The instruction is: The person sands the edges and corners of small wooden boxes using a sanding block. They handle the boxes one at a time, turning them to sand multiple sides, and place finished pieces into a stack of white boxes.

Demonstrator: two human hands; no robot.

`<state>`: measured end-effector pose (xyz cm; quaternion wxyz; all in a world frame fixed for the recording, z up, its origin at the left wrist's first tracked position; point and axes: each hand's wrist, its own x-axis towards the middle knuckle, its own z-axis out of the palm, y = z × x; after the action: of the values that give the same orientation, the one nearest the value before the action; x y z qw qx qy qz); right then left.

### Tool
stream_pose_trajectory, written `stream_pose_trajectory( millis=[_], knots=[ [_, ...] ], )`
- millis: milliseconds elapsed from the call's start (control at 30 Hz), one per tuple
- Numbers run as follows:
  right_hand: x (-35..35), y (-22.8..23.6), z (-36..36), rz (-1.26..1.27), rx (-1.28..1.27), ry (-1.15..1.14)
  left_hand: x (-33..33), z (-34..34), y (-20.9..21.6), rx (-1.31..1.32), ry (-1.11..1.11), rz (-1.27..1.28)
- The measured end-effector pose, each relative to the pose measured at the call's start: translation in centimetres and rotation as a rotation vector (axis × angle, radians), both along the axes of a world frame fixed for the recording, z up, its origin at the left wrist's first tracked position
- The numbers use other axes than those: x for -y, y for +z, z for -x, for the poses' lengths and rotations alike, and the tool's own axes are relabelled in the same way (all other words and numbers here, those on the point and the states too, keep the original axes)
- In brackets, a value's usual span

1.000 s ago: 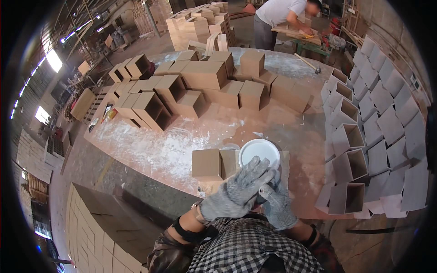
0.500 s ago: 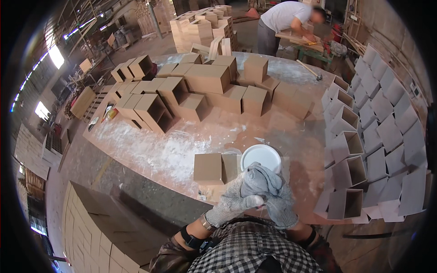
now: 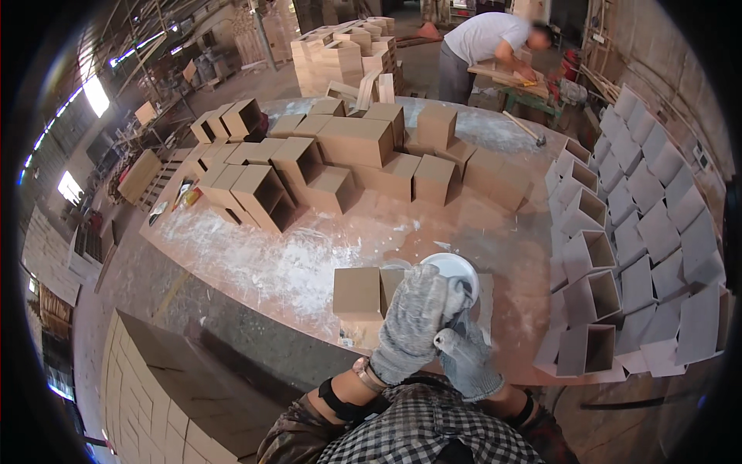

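Observation:
Both my hands wear grey knit gloves and meet in front of my checked apron. My left hand is on top, its fingers curled over toward the right. Beneath and beside it, my right hand is closed, with its thumb against the left. Grey fabric bunches between them; whether it is a cloth or only glove fingers I cannot make out. Just beyond the hands, partly covered by them, stands a round white tub. Left of the hands a brown board box sits near the table's edge.
Several brown boxes spread across the table, which has white smears. Stacked pale boxes line the right side. A hammer lies at the far edge. Another person bends over a workbench. More panels stand lower left.
My left hand has turned and risen over the right, covering more of the white tub. The right hand has dropped slightly beneath it. The view has shifted a little.

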<state>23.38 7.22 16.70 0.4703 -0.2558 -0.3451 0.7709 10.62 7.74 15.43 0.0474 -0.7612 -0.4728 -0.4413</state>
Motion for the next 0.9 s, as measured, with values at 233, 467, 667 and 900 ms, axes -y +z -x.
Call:
stream_pose_trajectory(
  millis=[233, 467, 667, 900],
  knots=[
    [-0.4, -1.7, -1.0, -0.064, 0.173, -0.082, 1.4, 0.5, 0.5, 0.123, -0.342, 0.304],
    [-1.5, -3.2, -1.8, -0.357, 0.41, -0.167, 1.6, 3.2, -0.2, 0.948, -0.691, 0.73],
    [-2.3, -1.6, -2.2, -0.355, 0.723, 0.094, 1.5, 2.2, -1.1, 0.941, -0.562, 0.722],
    [-1.0, -6.2, -1.2, -0.417, 0.398, -0.021, 0.5, 2.3, -2.6, 0.354, -0.378, 0.326]
  ],
)
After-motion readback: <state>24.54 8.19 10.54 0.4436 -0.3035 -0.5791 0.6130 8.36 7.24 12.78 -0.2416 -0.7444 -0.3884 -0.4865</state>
